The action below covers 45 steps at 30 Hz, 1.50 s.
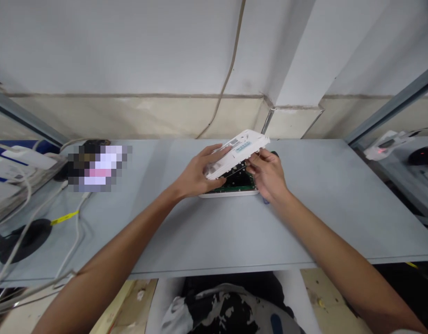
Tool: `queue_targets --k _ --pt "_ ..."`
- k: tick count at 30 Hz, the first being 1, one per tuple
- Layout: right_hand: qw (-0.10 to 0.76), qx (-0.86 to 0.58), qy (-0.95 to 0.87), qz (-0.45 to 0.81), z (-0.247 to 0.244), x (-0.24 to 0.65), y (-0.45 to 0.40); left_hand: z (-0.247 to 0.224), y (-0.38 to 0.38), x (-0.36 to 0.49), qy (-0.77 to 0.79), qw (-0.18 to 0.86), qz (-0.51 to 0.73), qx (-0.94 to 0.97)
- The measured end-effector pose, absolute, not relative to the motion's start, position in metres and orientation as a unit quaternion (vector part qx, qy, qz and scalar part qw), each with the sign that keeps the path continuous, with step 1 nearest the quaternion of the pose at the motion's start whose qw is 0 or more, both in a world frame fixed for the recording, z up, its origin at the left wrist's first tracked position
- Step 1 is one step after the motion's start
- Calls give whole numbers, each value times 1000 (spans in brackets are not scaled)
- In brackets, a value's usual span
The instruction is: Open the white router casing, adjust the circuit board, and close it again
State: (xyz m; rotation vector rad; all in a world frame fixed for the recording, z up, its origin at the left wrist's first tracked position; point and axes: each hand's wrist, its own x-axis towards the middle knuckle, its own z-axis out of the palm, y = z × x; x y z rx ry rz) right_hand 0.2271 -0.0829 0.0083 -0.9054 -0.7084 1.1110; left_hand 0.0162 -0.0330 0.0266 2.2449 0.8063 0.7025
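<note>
A white plastic device cover (243,144) with a printed label is tilted up over a white housing base (231,195). Inside that base a green circuit board (239,189) shows beneath the raised cover. My left hand (200,174) grips the cover at its left end, thumb below and fingers over the top. At the right end, my right hand (267,174) has bent fingers pinched at the cover's lower edge, just above the board. A dark green object (275,154) peeks out behind my right hand, and a small blue part (265,201) shows below it; both are mostly hidden.
On the left of the grey table (214,236) lie white cables (78,227), a black round base (26,241) and a pixelated object (100,167). White boxes (29,157) stand at far left. Another white device (387,144) is at far right. A wall runs behind.
</note>
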Motion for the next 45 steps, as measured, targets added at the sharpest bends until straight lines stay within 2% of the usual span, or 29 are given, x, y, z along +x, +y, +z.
queue_targets --k 8,17,24,33,45 --pt "715 -389 -294 501 -4 229 -76 14 -37 24 322 219 267 882" --pt "724 -383 -269 507 -6 228 -75 12 -43 28 339 158 239 896" --pt "712 -396 -272 513 -3 231 -76 2 -44 37 353 162 257 885" --pt "710 -402 -247 523 -5 233 -74 -2 -51 48 378 107 264 881" --pt "713 -421 -259 497 -14 240 -66 -5 -48 40 361 139 252 887"
